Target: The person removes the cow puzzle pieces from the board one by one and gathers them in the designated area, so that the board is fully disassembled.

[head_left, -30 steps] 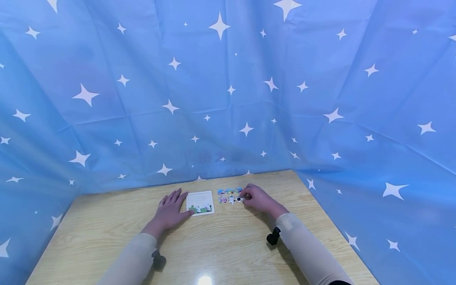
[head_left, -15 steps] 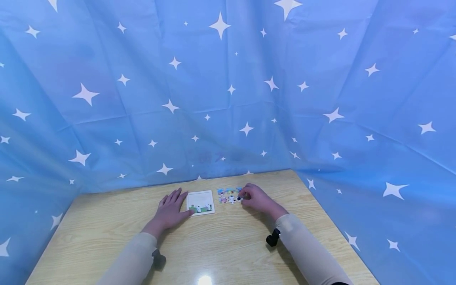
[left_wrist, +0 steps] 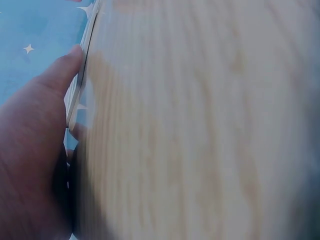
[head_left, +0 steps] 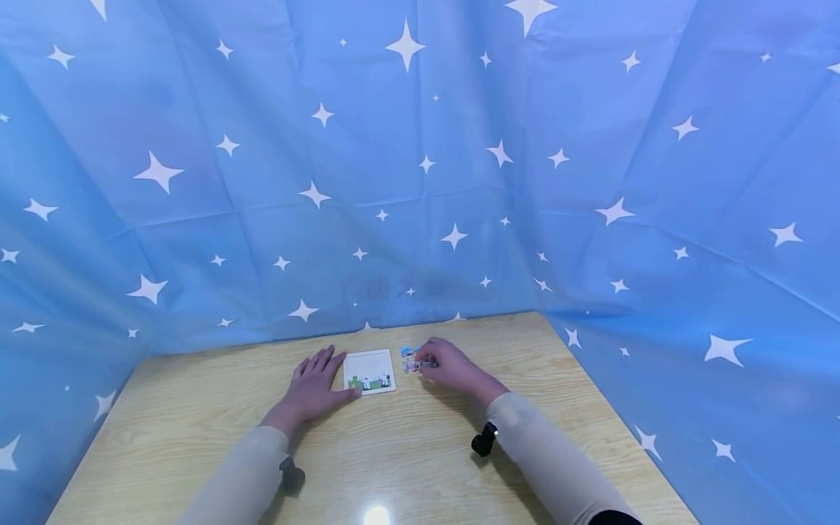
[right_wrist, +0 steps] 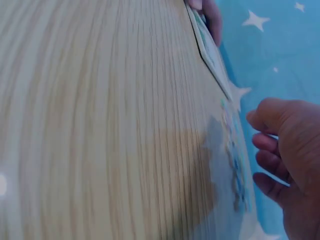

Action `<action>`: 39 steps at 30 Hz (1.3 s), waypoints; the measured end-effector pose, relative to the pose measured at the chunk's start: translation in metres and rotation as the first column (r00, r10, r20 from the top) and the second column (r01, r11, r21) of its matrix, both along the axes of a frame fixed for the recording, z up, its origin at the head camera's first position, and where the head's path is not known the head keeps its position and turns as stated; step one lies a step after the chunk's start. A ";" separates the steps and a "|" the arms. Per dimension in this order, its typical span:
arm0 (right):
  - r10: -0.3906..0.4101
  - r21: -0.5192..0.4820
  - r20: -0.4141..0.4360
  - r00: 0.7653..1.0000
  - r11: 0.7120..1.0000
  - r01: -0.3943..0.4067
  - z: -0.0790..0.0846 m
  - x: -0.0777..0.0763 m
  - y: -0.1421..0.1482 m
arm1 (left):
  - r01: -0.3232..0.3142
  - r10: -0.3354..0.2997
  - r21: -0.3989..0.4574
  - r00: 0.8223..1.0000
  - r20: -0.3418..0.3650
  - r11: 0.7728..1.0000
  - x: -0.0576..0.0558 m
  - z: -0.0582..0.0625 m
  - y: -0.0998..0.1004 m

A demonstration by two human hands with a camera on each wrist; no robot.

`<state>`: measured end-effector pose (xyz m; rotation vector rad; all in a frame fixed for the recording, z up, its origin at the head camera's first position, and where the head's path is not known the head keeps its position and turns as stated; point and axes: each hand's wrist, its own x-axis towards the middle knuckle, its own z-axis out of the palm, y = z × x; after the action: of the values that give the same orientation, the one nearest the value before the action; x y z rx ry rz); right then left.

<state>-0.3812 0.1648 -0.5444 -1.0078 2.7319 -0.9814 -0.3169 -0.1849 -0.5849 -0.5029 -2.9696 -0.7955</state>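
Observation:
My left hand (head_left: 313,386) lies flat on the table at the left of a square puzzle board (head_left: 369,362), its fingers spread and the thumb on the board's lower left corner. The board is white inside, with a green and white picture strip along its near edge. My right hand (head_left: 453,364) hovers just right of the board, over several small jigsaw pieces (head_left: 408,359). Its fingers are loosely bent, and in the right wrist view the hand (right_wrist: 300,150) stands above the flat pieces (right_wrist: 235,155) with no piece visible in it. Some pieces are hidden beneath it.
The wooden table (head_left: 394,452) runs toward me, with its far edge against a blue curtain (head_left: 420,182) printed with white stars. Black wrist cameras sit at both sleeves, the right one (head_left: 484,440) low over the table. A light reflection shows near the front.
My right hand has moved left across the jigsaw pieces, toward the board, and now covers more of them. My left hand and the board have stayed in place.

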 end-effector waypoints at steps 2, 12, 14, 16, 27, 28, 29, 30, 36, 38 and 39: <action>0.029 0.002 -0.013 0.999 1.000 -0.029 0.000 0.001 -0.011 | 0.002 -0.002 0.007 1.000 -0.001 1.000 -0.001 -0.003 -0.001; 0.139 0.074 0.015 0.990 0.987 -0.140 0.004 0.010 -0.069 | -0.021 0.026 -0.075 0.998 0.064 0.997 -0.001 0.007 0.001; 0.156 0.085 0.034 0.987 0.984 -0.158 0.005 0.012 -0.079 | -0.022 0.027 -0.080 0.998 0.065 0.997 -0.001 0.007 0.000; 0.168 0.098 0.037 0.985 0.980 -0.171 0.005 0.013 -0.087 | -0.021 0.026 -0.074 0.997 0.066 0.997 -0.001 0.007 0.000; 0.220 0.136 0.065 0.973 0.964 -0.227 0.002 0.014 -0.113 | -0.013 0.018 -0.080 0.998 0.056 0.997 -0.004 0.002 -0.003; 0.223 0.141 0.072 0.972 0.963 -0.232 0.002 0.014 -0.114 | -0.013 0.018 -0.079 0.998 0.057 0.997 -0.004 0.002 -0.003; 0.228 0.146 0.080 0.970 0.960 -0.237 0.002 0.014 -0.115 | -0.015 0.019 -0.077 0.998 0.059 0.997 -0.004 0.002 -0.003; 0.231 0.151 0.092 0.969 0.958 -0.243 0.001 0.013 -0.115 | -0.016 0.020 -0.076 0.998 0.060 0.997 -0.004 0.003 -0.003; 0.239 0.167 0.161 0.958 0.950 -0.265 0.002 0.009 -0.114 | -0.017 0.022 -0.074 0.998 0.061 0.997 -0.003 0.007 -0.002; 0.241 0.170 0.174 0.955 0.948 -0.270 0.002 0.008 -0.114 | -0.017 0.021 -0.072 0.998 0.061 0.997 -0.003 0.007 -0.002; 0.243 0.171 0.179 0.953 0.947 -0.274 0.002 0.008 -0.113 | -0.017 0.022 -0.071 0.998 0.061 0.997 -0.002 0.007 -0.002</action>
<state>-0.3733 0.0516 -0.5422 -1.1627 2.4315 -0.7036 -0.3194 -0.1864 -0.5781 -0.4598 -3.0641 -0.7195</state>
